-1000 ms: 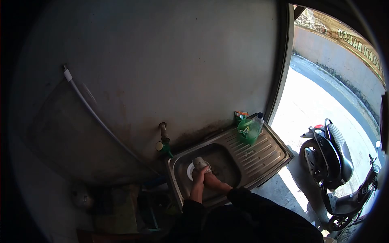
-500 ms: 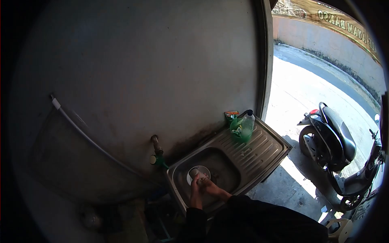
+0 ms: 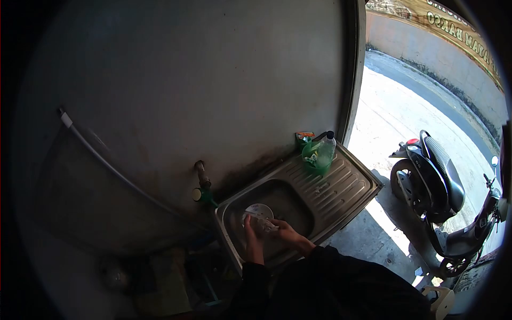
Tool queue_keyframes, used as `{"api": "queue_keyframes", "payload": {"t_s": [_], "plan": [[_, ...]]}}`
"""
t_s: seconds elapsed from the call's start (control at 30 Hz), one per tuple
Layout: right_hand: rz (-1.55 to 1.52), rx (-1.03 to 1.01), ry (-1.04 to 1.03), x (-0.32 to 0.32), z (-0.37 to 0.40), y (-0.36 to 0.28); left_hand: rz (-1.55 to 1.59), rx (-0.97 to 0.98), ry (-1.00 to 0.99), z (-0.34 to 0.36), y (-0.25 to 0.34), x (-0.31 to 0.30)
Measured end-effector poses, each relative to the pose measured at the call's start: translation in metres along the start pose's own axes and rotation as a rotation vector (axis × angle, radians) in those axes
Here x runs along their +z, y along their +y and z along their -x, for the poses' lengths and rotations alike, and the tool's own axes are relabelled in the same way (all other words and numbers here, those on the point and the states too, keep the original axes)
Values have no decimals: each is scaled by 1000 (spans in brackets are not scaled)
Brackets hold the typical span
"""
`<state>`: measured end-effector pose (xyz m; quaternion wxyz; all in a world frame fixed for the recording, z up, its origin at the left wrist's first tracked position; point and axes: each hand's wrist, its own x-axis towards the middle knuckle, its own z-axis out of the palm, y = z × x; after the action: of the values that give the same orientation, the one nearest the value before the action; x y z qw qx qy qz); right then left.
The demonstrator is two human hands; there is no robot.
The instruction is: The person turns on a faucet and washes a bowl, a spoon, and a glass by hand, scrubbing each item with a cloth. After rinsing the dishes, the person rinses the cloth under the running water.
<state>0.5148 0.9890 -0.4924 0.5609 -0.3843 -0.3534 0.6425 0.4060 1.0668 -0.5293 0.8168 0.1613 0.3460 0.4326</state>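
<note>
Both my hands are over the basin of a metal sink [image 3: 288,188]. Between them is a clear, whitish, shiny thing [image 3: 265,224], too small and dim to name. My left hand [image 3: 251,233] grips its left side with the thumb up. My right hand [image 3: 286,233] has its fingers closed on the right end. Just beyond, a white bowl [image 3: 260,209] lies in the basin, its near part hidden behind my hands and the clear thing.
On the ribbed drainboard [image 3: 341,176] stand a green container [image 3: 316,163] and a clear bottle [image 3: 326,146] with a dark cap. A tap [image 3: 201,181] with a green valve sticks out of the wall at the left. A grey hose [image 3: 114,170] runs down there. Outside, a motorbike [image 3: 440,176] is parked.
My hands have come back from over the bowl, so more of the bowl shows. The clear thing now lies across between them. The whole view has shifted slightly.
</note>
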Motion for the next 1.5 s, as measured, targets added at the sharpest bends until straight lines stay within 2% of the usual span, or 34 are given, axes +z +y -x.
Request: {"api": "queue_keyframes", "payload": {"t_s": [0.03, 0.1, 0.17, 0.2, 0.27, 0.3, 0.37, 0.4, 0.43, 0.5, 0.53, 0.57, 0.63, 0.67, 0.7, 0.77, 0.8, 0.87, 0.9, 0.97, 1.0, 1.07, 1.1, 1.13, 1.17, 1.2, 1.23, 1.27, 1.3, 1.33, 1.37, 1.43, 1.5], "plan": [[-59, 1, -13, -4, 4, -5, 37, 2, -61, -1, 6, 0], [-90, -1, 41, -5, 4, -17, -52, 58, -43, -9, 4, -7], [710, -512, 138, -1, 3, -31, -116, 75, 36, -6, -1, -6], [706, -508, 138, 5, 1, -28, -119, 73, 41, -3, -5, -5], [1518, -790, 153, 15, -6, -23, -184, 108, 49, 9, -10, 12], [1525, -791, 156, 12, -6, -24, -181, 107, 42, 18, -9, 19], [1079, -361, 116, 0, -13, -28, 143, 60, -219, 33, -5, 29], [1034, -487, 101, -16, -23, -2, 120, 100, -262, 29, -8, 27], [1028, -493, 100, -8, -20, -6, 113, 105, -261, 29, -7, 25], [975, -316, 158, 10, -10, -27, 9, 76, 94, 23, -9, 26], [1092, -546, 160, 10, -13, -24, -109, 101, 96, 20, -10, 27], [1096, -553, 156, 6, -17, -25, -106, 107, 91, 16, -9, 28], [1158, -669, 35, 5, -16, -20, -47, 109, -67, 19, -8, 21], [905, -653, 57, 7, -16, -25, 71, 38, -89, 40, 1, 37], [905, -653, 58, 4, -16, -22, 71, 37, -89, 39, -1, 36], [910, -356, 94, 0, -18, -18, 24, 59, -46, 32, -4, 30], [911, -358, 93, 0, -20, -16, 25, 61, -47, 25, -11, 25], [1397, -809, 16, 12, -19, -22, -13, 186, -106, 17, -24, 18], [1395, -804, 20, 13, -16, -27, -16, 181, -105, 14, -25, 10], [914, -454, 65, 12, -15, -40, 24, 78, -96, 25, -12, 25], [922, -462, 61, 8, -15, -40, 92, 115, -172, 37, -5, 38], [873, -278, 139, 2, -14, -27, 87, 86, -127, 37, -11, 29], [883, -295, 133, 0, -17, -24, 81, 51, -90, 31, -15, 30], [1096, -470, 103, 2, -14, -20, 18, 60, 36, 41, -18, 43], [1307, -649, 69, 2, -14, -19, 26, 69, 32, 42, -19, 46], [1167, -616, 30, 1, -16, -18, 82, 87, -67, 45, -21, 44], [1167, -620, 26, 4, -14, -21, 135, 101, -163, 46, -21, 42], [1007, -607, 92, 5, -10, -23, 181, 6, -149, 47, -16, 37], [849, -590, 154, 6, -6, -26, 187, 8, -148, 45, -12, 29], [849, -589, 150, 8, -1, -29, 109, 20, -186, 41, -7, 22], [877, -625, 74, 9, 2, -32, 31, 35, -228, 38, -5, 17], [905, -668, -3, 13, 3, -43, 133, 62, -309, 42, -3, 23], [787, -660, -105, 17, -2, -57, -343, 433, -347, 55, 1, 45]]}}
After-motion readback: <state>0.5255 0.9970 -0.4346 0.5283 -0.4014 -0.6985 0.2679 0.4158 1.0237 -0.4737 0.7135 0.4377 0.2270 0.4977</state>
